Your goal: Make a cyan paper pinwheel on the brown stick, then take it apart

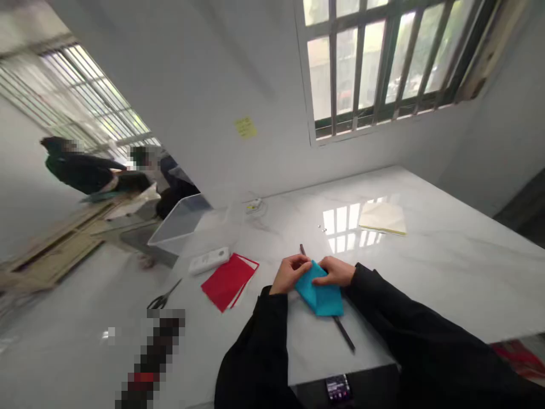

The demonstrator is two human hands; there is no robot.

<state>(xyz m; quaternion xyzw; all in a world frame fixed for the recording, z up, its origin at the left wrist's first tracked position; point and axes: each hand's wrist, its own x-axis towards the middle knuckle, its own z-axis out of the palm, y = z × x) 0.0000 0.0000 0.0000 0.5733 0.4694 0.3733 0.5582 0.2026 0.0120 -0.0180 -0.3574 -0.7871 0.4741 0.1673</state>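
Observation:
A blue sheet, perhaps felt or paper, (326, 298) is held between my two hands above the white table, and part of it looks folded over. My left hand (290, 272) pinches its upper left edge with thumb and fingers. On the upper right, my right hand (336, 271) grips the same sheet, thumb lying across its face. Beneath the sheet lies a thin dark stick (344, 335), perhaps a pencil or pen, showing at both ends while its middle is covered. Red sheets (227, 282) rest on the table left of my hands.
Scissors (164, 298) and a white power strip (209, 260) lie to the left, near a clear plastic bin (179, 224). Pale yellow sheets (383, 217) lie at the back right. A phone (338, 388) is at the table's front edge. Two people are in the left background.

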